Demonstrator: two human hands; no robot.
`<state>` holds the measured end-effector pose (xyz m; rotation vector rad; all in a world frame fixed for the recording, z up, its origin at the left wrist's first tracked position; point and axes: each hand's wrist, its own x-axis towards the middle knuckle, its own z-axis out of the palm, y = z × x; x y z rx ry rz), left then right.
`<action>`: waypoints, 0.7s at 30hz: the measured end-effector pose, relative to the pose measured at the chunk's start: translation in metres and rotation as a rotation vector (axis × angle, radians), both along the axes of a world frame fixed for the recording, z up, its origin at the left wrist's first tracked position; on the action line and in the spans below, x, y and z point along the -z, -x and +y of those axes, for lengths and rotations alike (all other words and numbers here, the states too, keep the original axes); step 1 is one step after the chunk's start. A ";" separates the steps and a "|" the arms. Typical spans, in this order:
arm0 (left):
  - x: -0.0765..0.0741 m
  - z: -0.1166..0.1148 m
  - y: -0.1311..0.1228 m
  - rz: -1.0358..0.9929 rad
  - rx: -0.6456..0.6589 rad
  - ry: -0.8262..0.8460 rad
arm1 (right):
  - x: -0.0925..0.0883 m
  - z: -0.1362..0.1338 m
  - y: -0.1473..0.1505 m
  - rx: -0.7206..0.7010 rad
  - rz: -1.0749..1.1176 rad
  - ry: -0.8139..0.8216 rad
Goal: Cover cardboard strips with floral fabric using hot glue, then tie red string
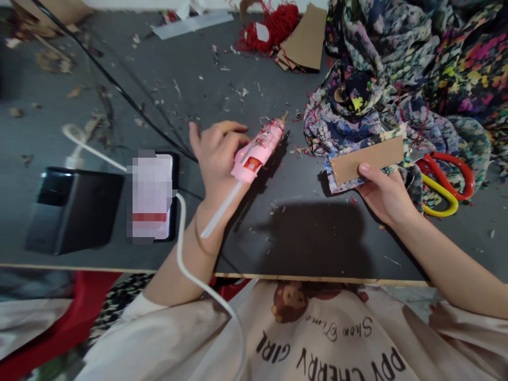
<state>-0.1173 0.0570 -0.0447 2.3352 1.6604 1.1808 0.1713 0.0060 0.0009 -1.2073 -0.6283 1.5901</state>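
My left hand (pixel 217 153) is wrapped around a pink hot glue gun (pixel 260 151), its handle hidden by the hand. Red threads cling to the gun's front, and its nozzle points up and right. A whitish glue stick (pixel 222 209) sticks out behind, over my wrist. In my right hand (pixel 384 193) is a brown cardboard strip (pixel 367 159), thumb on top and the other fingers underneath. Floral fabric shows along the strip's edges beneath it. Right of this hand lie scissors (pixel 448 182) with red and yellow handles, partly on a heap of floral fabric (pixel 381 69).
Red yarn (pixel 278 26) and cardboard pieces (pixel 307 39) lie at the back. A phone (pixel 173 196) and a dark box-shaped device (pixel 87 206) are at left. A white cable (pixel 181 238) crosses the table's front edge; a black cord (pixel 119 87) runs toward my left hand. Scraps litter the tabletop.
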 end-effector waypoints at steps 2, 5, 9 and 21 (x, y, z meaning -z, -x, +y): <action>0.004 0.002 0.002 -0.026 -0.075 0.064 | 0.000 -0.001 0.000 -0.005 0.000 0.001; 0.005 0.001 0.001 -0.042 -0.115 0.124 | 0.000 -0.001 0.000 -0.004 0.016 0.007; 0.008 0.005 0.005 -0.045 -0.131 0.140 | -0.001 0.000 0.000 -0.004 0.025 0.005; -0.048 -0.044 -0.065 -0.243 0.340 0.211 | 0.003 -0.005 -0.004 -0.100 0.049 0.016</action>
